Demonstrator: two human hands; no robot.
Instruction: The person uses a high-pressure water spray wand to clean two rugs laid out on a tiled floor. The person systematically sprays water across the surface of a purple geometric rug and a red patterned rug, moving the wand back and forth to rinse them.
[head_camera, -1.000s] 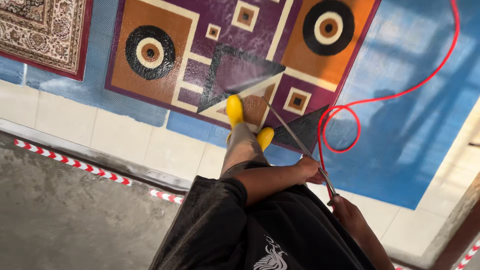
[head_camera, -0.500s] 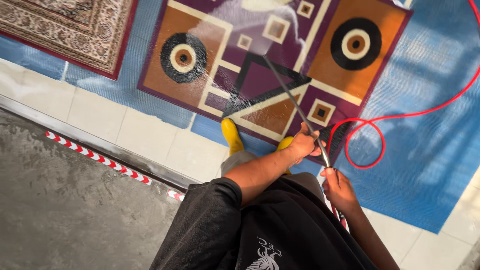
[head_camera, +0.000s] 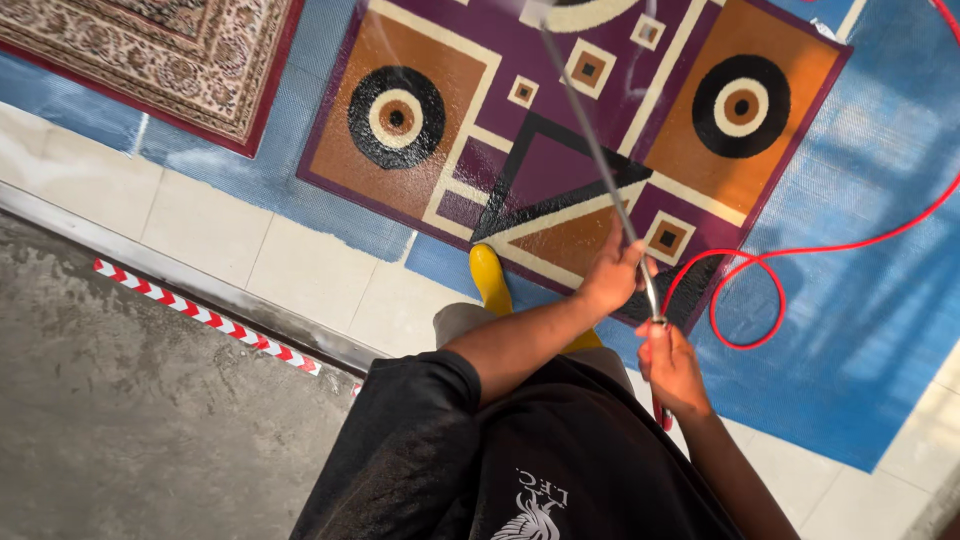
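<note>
I stand in yellow boots (head_camera: 489, 278) at the near edge of a wet purple, orange and cream rug (head_camera: 440, 150) with circle and square patterns. Both hands hold a long thin metal spray lance (head_camera: 590, 140) that reaches out over the rug, its tip at the top edge of the view. My left hand (head_camera: 610, 275) grips the shaft partway along. My right hand (head_camera: 672, 368) grips the rear end, where a red hose (head_camera: 760, 262) joins. Spray whitens the rug near the tip.
The rug lies on a blue mat (head_camera: 860, 300) over pale floor tiles (head_camera: 290, 270). A patterned red-bordered carpet (head_camera: 160, 50) lies at the upper left. A red-and-white striped strip (head_camera: 200, 312) edges a grey concrete floor (head_camera: 120, 420). The hose loops on the mat.
The lance has swung further out across the rug, from the dark triangle toward the far edge. Both hands kept their grip, and the view has shifted so the rug fills more of it.
</note>
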